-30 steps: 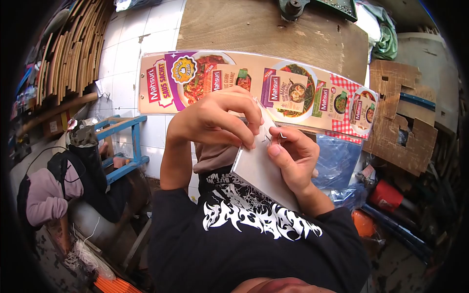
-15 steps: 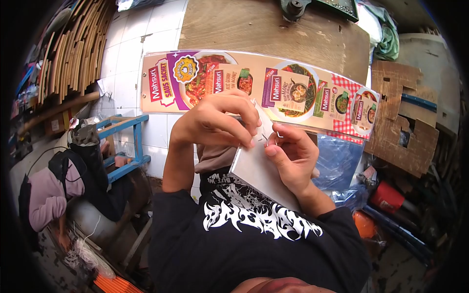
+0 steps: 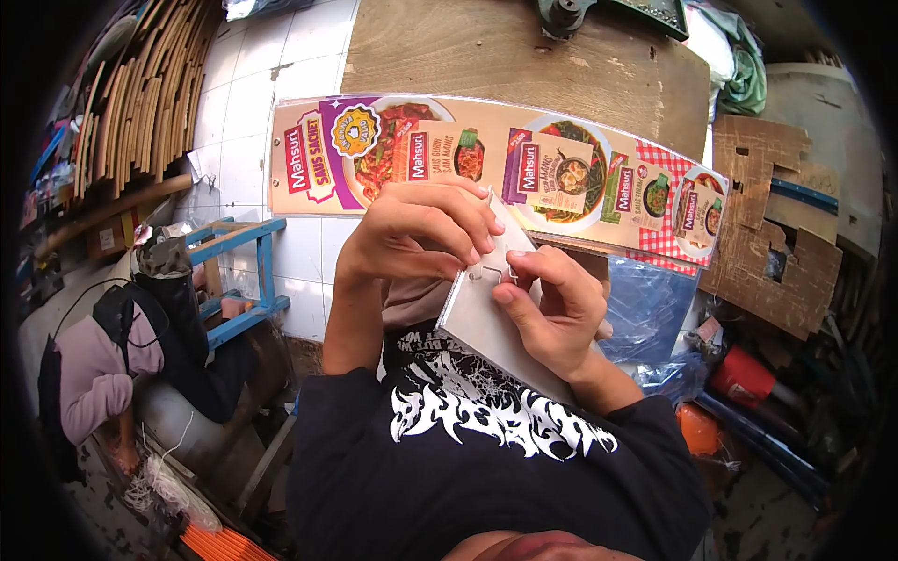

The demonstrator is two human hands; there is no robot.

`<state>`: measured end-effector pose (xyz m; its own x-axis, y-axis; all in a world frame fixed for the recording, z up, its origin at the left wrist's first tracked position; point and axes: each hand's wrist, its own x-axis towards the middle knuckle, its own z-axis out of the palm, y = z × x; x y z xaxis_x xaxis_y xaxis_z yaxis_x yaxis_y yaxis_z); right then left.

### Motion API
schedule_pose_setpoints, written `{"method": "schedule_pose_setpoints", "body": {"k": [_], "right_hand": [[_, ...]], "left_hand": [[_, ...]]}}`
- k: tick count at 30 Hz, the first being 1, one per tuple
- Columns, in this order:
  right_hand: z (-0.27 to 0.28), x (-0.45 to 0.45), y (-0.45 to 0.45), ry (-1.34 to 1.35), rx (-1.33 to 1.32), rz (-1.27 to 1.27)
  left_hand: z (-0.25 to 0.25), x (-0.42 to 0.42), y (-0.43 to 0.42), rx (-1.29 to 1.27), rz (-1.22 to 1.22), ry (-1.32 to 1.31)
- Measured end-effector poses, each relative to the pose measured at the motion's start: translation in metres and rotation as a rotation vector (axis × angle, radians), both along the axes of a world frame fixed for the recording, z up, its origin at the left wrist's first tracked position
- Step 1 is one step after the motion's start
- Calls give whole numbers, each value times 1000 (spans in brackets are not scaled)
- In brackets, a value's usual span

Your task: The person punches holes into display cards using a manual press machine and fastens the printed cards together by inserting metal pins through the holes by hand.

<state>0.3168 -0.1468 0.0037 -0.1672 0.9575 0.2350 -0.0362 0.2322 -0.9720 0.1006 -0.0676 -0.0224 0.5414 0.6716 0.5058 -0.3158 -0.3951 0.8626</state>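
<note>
My left hand is closed around the upper left edge of a pale grey flat panel, fingertips on its face. The panel stands tilted in front of my chest. Between the thumb and index finger of my right hand is a small bent metal wire hook. One end of the hook is at the panel's face near a small dark mark; I cannot tell whether it goes through. Just beyond my hands lies a long printed Mahsuri sauce sign with pictures of food.
A wooden tabletop lies under the sign, with a green metal tool at its far edge. Blue plastic sheeting and cut brown boards are on the right. At left are a blue frame and another person.
My right hand has moved slightly down and left, turning the wire hook so it lies flatter along the panel. The left fingers have shifted a little on the panel's edge.
</note>
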Motion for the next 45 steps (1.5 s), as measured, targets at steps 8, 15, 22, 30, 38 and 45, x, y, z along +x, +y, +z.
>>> {"method": "schedule_pose_setpoints", "body": {"k": [8,15,22,30,38,45], "right_hand": [[2,-1,2,-43,0,-2],[3,0,2,-56,4,6],[-4,1,-5,3,6,30],[-10,17,-1,449,-343,-279],[-3,45,20,521,-331,-268],[15,108,41,283,-331,-125]], "left_hand": [[-1,0,-1,-2,7,-10],[0,0,-3,-28,10,-8],[2,9,-12,27,82,5],[19,3,-15,83,-98,153],[46,19,-12,202,-210,106],[51,11,-8,-5,-62,-12]]}}
